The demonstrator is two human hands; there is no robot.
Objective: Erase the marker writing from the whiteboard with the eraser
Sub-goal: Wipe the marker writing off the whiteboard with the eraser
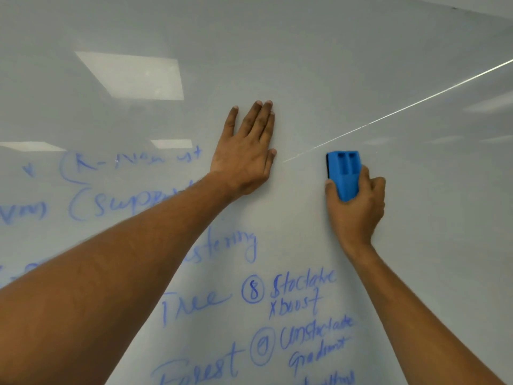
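A glossy whiteboard (305, 65) fills the view. Blue marker writing (299, 295) covers its lower middle, and more lies at the left, partly hidden behind my left forearm. My left hand (247, 151) presses flat against the board with straight fingers, just above the writing. My right hand (358, 207) grips a blue eraser (344, 173) by its lower half and holds its dark felt side against the board, to the right of my left hand, on a bare patch above the writing.
The upper and right parts of the whiteboard carry no writing. Ceiling lights (133, 76) are mirrored in the board. A thin bright line (402, 109) runs diagonally from the eraser up to the right edge.
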